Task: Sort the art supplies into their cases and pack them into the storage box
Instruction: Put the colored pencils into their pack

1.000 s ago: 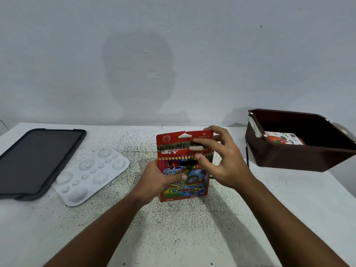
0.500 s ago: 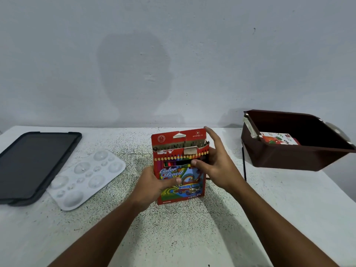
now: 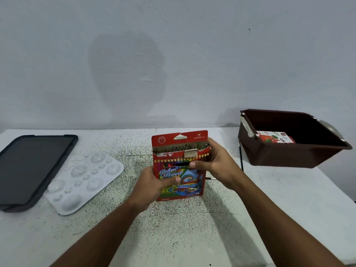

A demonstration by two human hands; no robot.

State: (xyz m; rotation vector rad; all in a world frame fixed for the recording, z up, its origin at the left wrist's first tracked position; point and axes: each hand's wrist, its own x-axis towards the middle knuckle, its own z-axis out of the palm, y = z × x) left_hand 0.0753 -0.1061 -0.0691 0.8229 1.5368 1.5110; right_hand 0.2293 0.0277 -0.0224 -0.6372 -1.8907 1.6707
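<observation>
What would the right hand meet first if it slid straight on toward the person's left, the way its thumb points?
The right hand already grips the pencil box; beyond it, probably the left hand, though depth is unclear.

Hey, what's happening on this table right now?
A person holds a red colour pencil box upright on the table with both hands. The left hand grips its lower left side; the right hand holds the right edge near the open top, where pencil ends show. A brown storage box to the right already holds one printed pack. A white palette and a dark tray lie to the left.
</observation>
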